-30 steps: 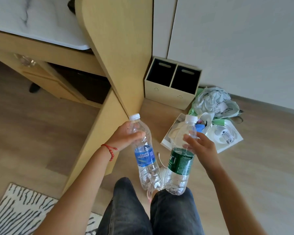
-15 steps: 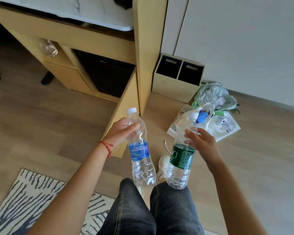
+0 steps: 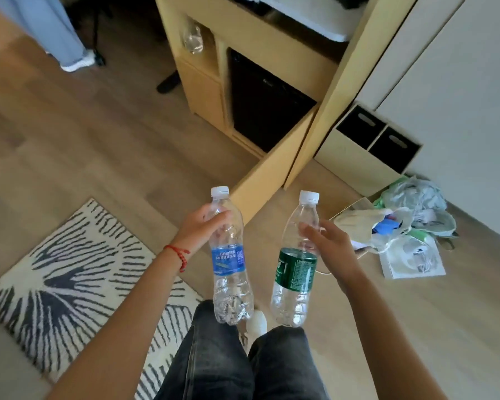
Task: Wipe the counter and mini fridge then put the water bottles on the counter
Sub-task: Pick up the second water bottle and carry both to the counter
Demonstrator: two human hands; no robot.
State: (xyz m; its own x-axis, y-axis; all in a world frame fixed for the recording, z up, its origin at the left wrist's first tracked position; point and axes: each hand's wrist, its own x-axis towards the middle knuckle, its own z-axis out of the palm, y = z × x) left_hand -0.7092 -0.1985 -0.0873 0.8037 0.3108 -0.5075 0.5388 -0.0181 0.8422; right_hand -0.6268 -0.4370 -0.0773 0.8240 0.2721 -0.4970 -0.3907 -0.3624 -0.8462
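Note:
My left hand (image 3: 202, 229) grips a clear water bottle with a blue label (image 3: 228, 261) by its upper part. My right hand (image 3: 326, 243) holds a second clear bottle with a green label (image 3: 296, 272) the same way. Both bottles hang upright over my legs, white caps up. The black mini fridge (image 3: 263, 102) sits in the wooden cabinet ahead, up and right of the bottles. A strip of the white counter top (image 3: 300, 17) shows at the top edge. A third clear bottle (image 3: 193, 39) stands in the cabinet's open shelf, left of the fridge.
A wooden side panel (image 3: 272, 174) juts out right above the bottles. A two-slot bin (image 3: 370, 142) stands by the wall at right, with a heap of bags and papers (image 3: 401, 229) on the floor. A striped rug (image 3: 70, 272) lies at left. Another person's legs (image 3: 55, 33) stand at top left.
The view has swung left and pulled back, so the cabinet and fridge now sit farther up and right. Both hands still hold their bottles, slightly farther apart.

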